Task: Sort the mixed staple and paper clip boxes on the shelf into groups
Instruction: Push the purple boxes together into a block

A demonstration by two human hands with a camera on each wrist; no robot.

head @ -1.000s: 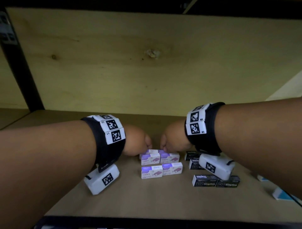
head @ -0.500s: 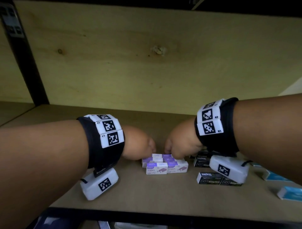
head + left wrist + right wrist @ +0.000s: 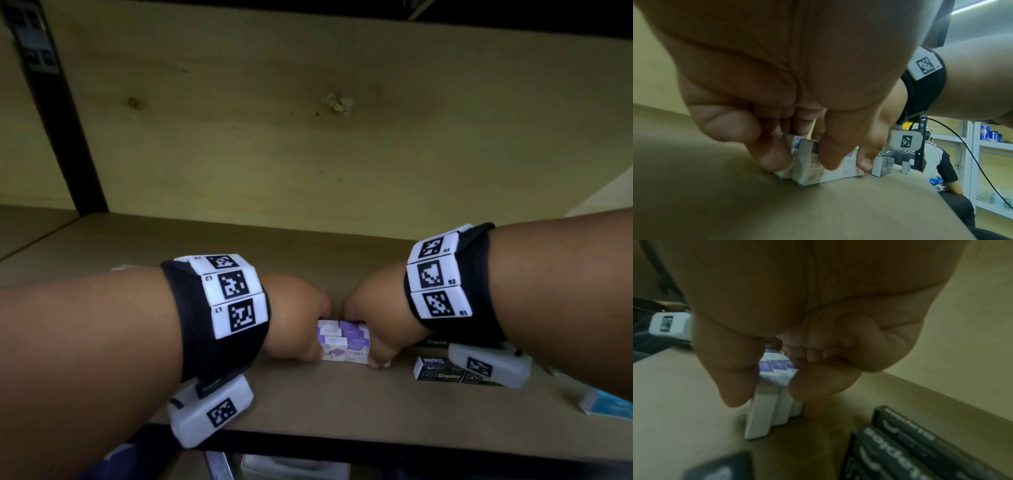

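Several small purple-and-white boxes (image 3: 343, 344) stand packed together in one block on the wooden shelf (image 3: 308, 404). My left hand (image 3: 301, 322) grips the block's left end; its thumb and fingers (image 3: 774, 155) pinch the boxes (image 3: 813, 168). From the other side my right hand (image 3: 366, 329) grips the right end, thumb in front and fingers behind the boxes (image 3: 774, 386). Black staple boxes (image 3: 445, 371) lie just right of the block, partly under my right wrist.
Blue-and-white boxes (image 3: 606, 404) lie at the shelf's right edge. The shelf's back wall (image 3: 308, 154) rises close behind the boxes and a black upright post (image 3: 51, 113) stands at the left. Black boxes (image 3: 910, 443) lie near the right hand. A person (image 3: 937, 170) stands in the background.
The purple-and-white boxes, earlier spread in loose rows, are now squeezed into one tight block. Both hands have closed in on its ends.
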